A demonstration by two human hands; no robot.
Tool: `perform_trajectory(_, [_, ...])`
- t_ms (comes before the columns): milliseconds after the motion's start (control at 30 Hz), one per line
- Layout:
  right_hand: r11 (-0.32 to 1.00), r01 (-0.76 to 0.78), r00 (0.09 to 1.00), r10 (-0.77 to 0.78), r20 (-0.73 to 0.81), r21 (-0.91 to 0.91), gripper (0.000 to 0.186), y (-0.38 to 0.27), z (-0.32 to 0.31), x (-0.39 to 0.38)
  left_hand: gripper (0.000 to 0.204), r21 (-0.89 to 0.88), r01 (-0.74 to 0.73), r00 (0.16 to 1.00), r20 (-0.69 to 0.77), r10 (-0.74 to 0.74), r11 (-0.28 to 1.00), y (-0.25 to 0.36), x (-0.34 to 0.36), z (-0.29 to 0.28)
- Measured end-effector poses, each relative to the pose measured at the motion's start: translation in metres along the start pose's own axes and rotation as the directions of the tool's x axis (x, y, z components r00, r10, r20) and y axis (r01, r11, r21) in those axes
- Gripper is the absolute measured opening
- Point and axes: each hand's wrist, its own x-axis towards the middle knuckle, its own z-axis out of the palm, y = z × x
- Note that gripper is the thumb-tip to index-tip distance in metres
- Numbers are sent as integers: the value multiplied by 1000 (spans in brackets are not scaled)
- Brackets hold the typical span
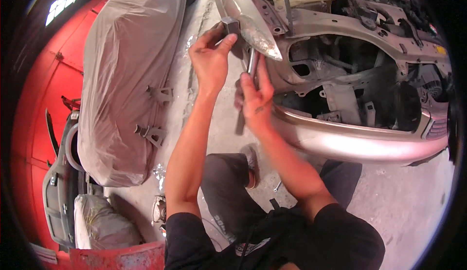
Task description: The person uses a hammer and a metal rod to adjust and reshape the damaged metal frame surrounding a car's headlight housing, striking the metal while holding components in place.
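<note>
At the inner edge of a silver car fender (pixel 259 32), my left hand (pixel 212 58) is closed on a dark metal block (pixel 231 26), pinched between thumb and fingers. The fender narrows to a point, and its surface is patchy with bare, scuffed metal. Just below that tip, my right hand (pixel 256 97) wraps round a tool with a shiny metal shaft (pixel 252 61) and a dark grip. The tool's upper end is hidden behind the fender, so I cannot tell its head. Slight motion blur softens my right hand and the grip.
To the right lies the car's open front, with a pale bumper (pixel 335 141) and exposed engine bay. A covered vehicle (pixel 131 75) stands left, with metal stands (pixel 160 93) beside it. A small wrench-like tool (pixel 277 186) lies on the floor near my legs. A red panel (pixel 119 258) sits lower left.
</note>
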Motion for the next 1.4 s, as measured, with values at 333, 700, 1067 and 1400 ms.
perform_trajectory(333, [999,-7,1000,7,6,35,65,5,-4,-1,39,-52,-58,998,7,58,997,0,2,-2])
perform_trajectory(700, [971,-72,997,64,41,228,67,4,-10,-8,38,-86,-93,995,30,96,992,-3,1,1])
perform_trajectory(1067, [990,-71,996,78,-53,123,63,-13,-13,-29,38,-145,22,999,-31,-26,989,-13,-18,-6])
perform_trajectory(1400, [893,150,988,-152,29,-424,73,-61,-67,-85,36,-812,471,690,95,-718,345,-125,-156,-58])
